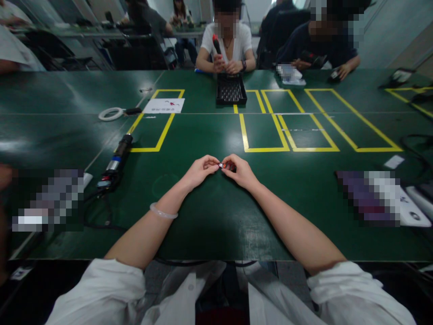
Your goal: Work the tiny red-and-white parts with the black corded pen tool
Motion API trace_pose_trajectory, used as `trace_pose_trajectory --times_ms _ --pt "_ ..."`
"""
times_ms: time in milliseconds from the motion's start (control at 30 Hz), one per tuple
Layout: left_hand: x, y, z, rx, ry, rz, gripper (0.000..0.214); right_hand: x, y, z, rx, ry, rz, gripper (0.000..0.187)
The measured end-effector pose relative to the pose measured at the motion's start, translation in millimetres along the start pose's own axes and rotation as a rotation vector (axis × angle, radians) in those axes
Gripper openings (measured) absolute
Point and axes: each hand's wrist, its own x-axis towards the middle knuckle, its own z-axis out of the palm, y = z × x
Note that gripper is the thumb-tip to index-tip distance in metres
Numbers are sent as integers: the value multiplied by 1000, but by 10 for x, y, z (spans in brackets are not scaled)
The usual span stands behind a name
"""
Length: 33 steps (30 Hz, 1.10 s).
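Fine two-handed fiddling step, by the look of it: left hand [199, 170] and right hand [241, 170] have fingertips pinched shut on the small part [221, 165], just above the green table [216, 216] mid-front, so the next move needs a steady grip and tiny finger motion.

assembly workshop: green bench [216, 225] w/ yellow taped zones [264, 149], elec screwdriver [117, 158].
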Motion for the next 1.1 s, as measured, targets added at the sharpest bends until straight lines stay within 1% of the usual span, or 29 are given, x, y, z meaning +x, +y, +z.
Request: trace_pose_trajectory --times_ms 200,467,667,933,1100 --pt "1 14 -3 -17 4 -30 30 -9 -44 -18 -100 -25 -21 11" --pt "-12 51 14 -12 26 -51 27 -18 -53 -11 -165 -62 -27 12" --pt "0 38 15 -26 37 -56 29 -22 -47 -10 -168 -63 -58 12" --pt "-14 62 10 -28 30 -51 29 -20 -49 -10 -155 -49 -9 14" --pt "-1 41 -7 -27 14 -53 29 -9 -43 -14 -159 -31 -22 10"
